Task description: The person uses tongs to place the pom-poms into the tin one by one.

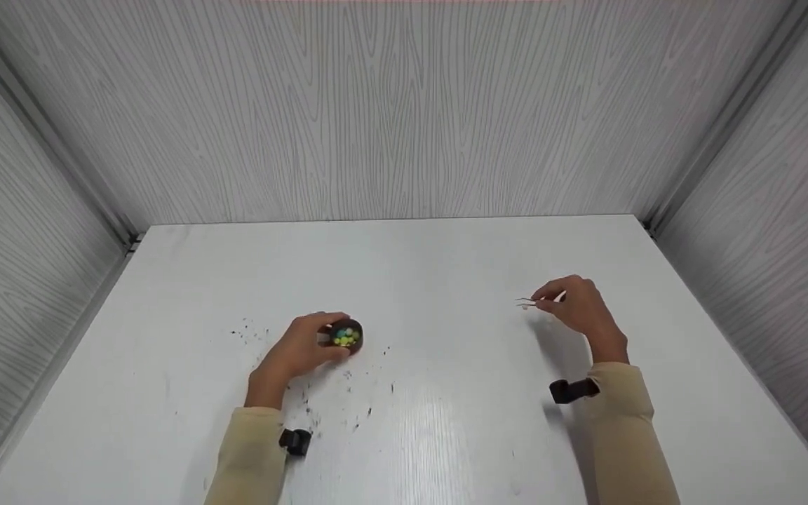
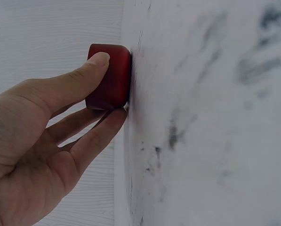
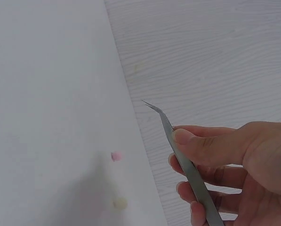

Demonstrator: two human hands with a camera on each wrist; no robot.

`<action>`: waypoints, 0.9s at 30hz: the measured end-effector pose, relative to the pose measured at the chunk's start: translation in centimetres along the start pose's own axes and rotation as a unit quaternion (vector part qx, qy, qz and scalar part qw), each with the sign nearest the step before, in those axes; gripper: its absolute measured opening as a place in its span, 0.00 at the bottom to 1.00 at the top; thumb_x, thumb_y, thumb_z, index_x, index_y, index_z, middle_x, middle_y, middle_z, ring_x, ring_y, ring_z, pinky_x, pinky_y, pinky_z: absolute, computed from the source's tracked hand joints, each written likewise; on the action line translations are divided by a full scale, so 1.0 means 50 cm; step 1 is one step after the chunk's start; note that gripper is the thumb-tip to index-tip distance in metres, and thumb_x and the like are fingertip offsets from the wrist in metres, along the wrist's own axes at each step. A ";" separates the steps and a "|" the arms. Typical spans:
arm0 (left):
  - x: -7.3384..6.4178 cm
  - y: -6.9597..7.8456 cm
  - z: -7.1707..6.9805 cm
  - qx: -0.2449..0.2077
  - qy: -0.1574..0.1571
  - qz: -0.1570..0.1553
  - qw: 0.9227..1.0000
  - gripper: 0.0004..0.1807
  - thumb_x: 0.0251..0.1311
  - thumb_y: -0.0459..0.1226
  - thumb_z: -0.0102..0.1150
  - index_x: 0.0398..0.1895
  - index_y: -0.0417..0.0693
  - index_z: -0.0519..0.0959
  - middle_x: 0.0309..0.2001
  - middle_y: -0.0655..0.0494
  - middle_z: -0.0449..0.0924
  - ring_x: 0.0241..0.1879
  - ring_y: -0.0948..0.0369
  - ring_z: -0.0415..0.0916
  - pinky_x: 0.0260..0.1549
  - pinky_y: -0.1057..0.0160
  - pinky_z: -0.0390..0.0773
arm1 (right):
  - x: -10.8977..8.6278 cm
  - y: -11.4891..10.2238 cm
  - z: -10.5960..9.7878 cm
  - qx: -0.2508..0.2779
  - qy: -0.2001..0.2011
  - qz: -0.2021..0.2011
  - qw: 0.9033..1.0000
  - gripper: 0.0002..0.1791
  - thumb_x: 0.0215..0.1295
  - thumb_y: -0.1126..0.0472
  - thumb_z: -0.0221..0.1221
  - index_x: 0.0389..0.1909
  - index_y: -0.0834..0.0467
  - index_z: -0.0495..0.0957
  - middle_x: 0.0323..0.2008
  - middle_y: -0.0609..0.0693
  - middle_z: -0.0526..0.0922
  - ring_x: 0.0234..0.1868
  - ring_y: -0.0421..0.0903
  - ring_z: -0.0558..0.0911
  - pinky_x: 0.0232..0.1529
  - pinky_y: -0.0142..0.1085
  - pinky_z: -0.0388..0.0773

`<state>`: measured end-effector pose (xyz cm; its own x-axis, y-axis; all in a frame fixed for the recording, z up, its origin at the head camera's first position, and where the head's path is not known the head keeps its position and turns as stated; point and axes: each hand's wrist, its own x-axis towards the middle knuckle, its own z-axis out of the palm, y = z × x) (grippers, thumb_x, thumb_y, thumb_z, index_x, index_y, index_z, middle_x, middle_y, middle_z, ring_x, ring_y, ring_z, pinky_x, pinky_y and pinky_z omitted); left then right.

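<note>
My left hand [image 1: 304,344] grips a small round cup [image 2: 116,77] by its sides, thumb on one side and fingers on the other. The cup is dark red outside, and in the head view yellow, green and bluish beads [image 1: 347,335] show inside it. It stands upright at the table surface. Off to the right, my right hand [image 1: 579,306] pinches metal tweezers [image 3: 191,173] with bent tips, raised above the table. Their tips point left in the head view, slightly apart, with nothing between them. A pink bead [image 3: 116,156] and a pale yellow bead [image 3: 120,203] lie on the table below.
Dark smudges and specks [image 1: 308,414] mark the white table [image 1: 439,280] around the left hand. Grey wood-grain panels [image 1: 390,112] rise at the back and both sides. A black wrist camera [image 1: 295,442] sits at the left sleeve, another [image 1: 571,391] at the right.
</note>
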<state>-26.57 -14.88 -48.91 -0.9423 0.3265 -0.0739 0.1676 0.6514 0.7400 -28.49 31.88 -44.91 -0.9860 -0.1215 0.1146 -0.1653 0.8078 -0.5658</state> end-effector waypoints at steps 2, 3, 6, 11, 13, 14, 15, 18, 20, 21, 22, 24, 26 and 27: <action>0.000 0.000 0.000 -0.003 0.002 0.001 1.000 0.33 0.63 0.35 0.71 0.72 0.45 0.73 0.70 0.41 0.75 0.67 0.42 0.75 0.68 0.40 0.73 | 0.000 0.006 -0.001 -0.002 0.005 0.007 1.000 0.07 0.66 0.69 0.65 0.42 0.63 0.90 0.40 0.63 0.89 0.36 0.52 0.81 0.34 0.36 0.75; 0.000 -0.001 0.000 -0.003 0.002 0.003 1.000 0.33 0.63 0.35 0.71 0.71 0.45 0.74 0.70 0.41 0.75 0.67 0.42 0.75 0.68 0.40 0.73 | 0.001 0.009 -0.001 -0.003 0.007 0.012 1.000 0.07 0.66 0.69 0.65 0.42 0.63 0.90 0.40 0.63 0.89 0.36 0.52 0.81 0.34 0.35 0.75; 0.002 -0.001 0.000 -0.007 0.004 0.003 1.000 0.33 0.62 0.34 0.71 0.71 0.46 0.74 0.70 0.42 0.74 0.68 0.42 0.75 0.68 0.40 0.73 | 0.001 0.018 -0.001 -0.006 0.008 0.030 1.000 0.08 0.68 0.68 0.65 0.43 0.63 0.90 0.42 0.64 0.88 0.36 0.52 0.81 0.33 0.35 0.74; 0.002 -0.002 0.000 -0.010 0.007 -0.001 1.000 0.33 0.62 0.34 0.71 0.71 0.46 0.74 0.70 0.41 0.75 0.67 0.42 0.75 0.68 0.40 0.73 | 0.005 0.036 0.003 -0.011 0.001 0.043 0.999 0.09 0.69 0.67 0.64 0.45 0.62 0.89 0.43 0.64 0.88 0.38 0.54 0.83 0.32 0.34 0.74; 0.002 -0.002 0.000 -0.010 0.008 -0.006 1.000 0.32 0.62 0.35 0.71 0.71 0.47 0.74 0.69 0.42 0.75 0.67 0.43 0.75 0.68 0.40 0.73 | 0.006 0.043 0.006 -0.012 -0.002 0.044 0.999 0.09 0.69 0.66 0.64 0.45 0.62 0.89 0.43 0.64 0.88 0.39 0.54 0.83 0.32 0.34 0.74; 0.002 -0.003 0.001 -0.008 0.008 -0.006 1.000 0.32 0.63 0.35 0.71 0.71 0.47 0.74 0.69 0.42 0.75 0.67 0.43 0.75 0.68 0.40 0.73 | 0.006 0.046 0.007 -0.012 -0.003 0.045 0.999 0.09 0.69 0.66 0.64 0.45 0.62 0.89 0.43 0.64 0.88 0.39 0.54 0.83 0.32 0.34 0.74; 0.003 -0.002 0.001 -0.008 0.007 -0.008 1.000 0.32 0.63 0.35 0.71 0.71 0.47 0.75 0.69 0.42 0.75 0.67 0.43 0.75 0.68 0.40 0.73 | 0.007 0.049 0.008 -0.012 -0.003 0.046 0.999 0.09 0.69 0.66 0.64 0.45 0.62 0.89 0.43 0.65 0.88 0.39 0.55 0.84 0.32 0.34 0.74; 0.003 -0.002 0.002 -0.011 0.007 -0.008 1.000 0.32 0.62 0.34 0.71 0.71 0.47 0.75 0.69 0.43 0.75 0.67 0.43 0.75 0.68 0.40 0.73 | 0.007 0.055 0.011 -0.011 0.000 0.050 0.999 0.09 0.69 0.66 0.64 0.45 0.62 0.89 0.43 0.65 0.88 0.41 0.57 0.84 0.33 0.34 0.75; 0.003 -0.002 0.002 -0.012 0.007 -0.005 1.000 0.32 0.62 0.34 0.71 0.71 0.47 0.75 0.69 0.42 0.76 0.66 0.42 0.75 0.68 0.40 0.73 | 0.007 0.059 0.012 -0.013 0.003 0.052 0.999 0.09 0.69 0.66 0.64 0.45 0.62 0.89 0.43 0.65 0.88 0.43 0.59 0.85 0.34 0.35 0.75; 0.003 -0.002 0.002 -0.013 0.006 -0.006 1.000 0.32 0.62 0.34 0.71 0.71 0.47 0.74 0.69 0.42 0.76 0.67 0.42 0.75 0.68 0.40 0.73 | 0.008 0.061 0.013 -0.013 0.003 0.054 0.998 0.09 0.69 0.66 0.63 0.46 0.62 0.89 0.44 0.65 0.88 0.44 0.60 0.85 0.35 0.35 0.76; 0.002 -0.002 0.001 -0.013 0.007 -0.006 1.000 0.32 0.62 0.34 0.71 0.71 0.47 0.74 0.69 0.42 0.76 0.67 0.42 0.75 0.68 0.40 0.73 | 0.008 0.062 0.013 -0.014 0.003 0.052 0.999 0.09 0.70 0.66 0.63 0.46 0.63 0.89 0.44 0.65 0.88 0.45 0.61 0.85 0.35 0.36 0.77; 0.002 -0.001 0.001 -0.012 0.006 -0.007 1.000 0.33 0.62 0.34 0.71 0.71 0.47 0.74 0.69 0.42 0.75 0.67 0.42 0.75 0.68 0.40 0.73 | 0.008 0.064 0.015 -0.014 0.004 0.053 0.998 0.09 0.70 0.66 0.63 0.46 0.63 0.89 0.44 0.65 0.88 0.47 0.62 0.85 0.38 0.39 0.79; 0.001 -0.001 0.001 -0.012 0.007 -0.012 1.000 0.33 0.62 0.34 0.71 0.71 0.48 0.74 0.70 0.43 0.75 0.67 0.43 0.75 0.68 0.40 0.73 | 0.007 0.065 0.016 -0.014 0.002 0.055 0.998 0.09 0.70 0.66 0.63 0.46 0.63 0.89 0.44 0.65 0.88 0.48 0.63 0.84 0.40 0.43 0.80; 0.001 -0.001 0.001 -0.011 0.007 -0.012 1.000 0.33 0.62 0.34 0.71 0.71 0.48 0.74 0.70 0.43 0.75 0.67 0.43 0.75 0.68 0.40 0.73 | 0.006 0.065 0.017 -0.014 0.001 0.055 0.998 0.09 0.70 0.66 0.64 0.46 0.63 0.89 0.44 0.65 0.88 0.49 0.63 0.84 0.41 0.45 0.81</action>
<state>-26.60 -14.86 -48.99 -0.9503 0.3003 -0.0822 0.1383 0.6435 0.7528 -29.36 33.97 -47.37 -0.9980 -0.0298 0.0557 -0.0557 0.8325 -0.5512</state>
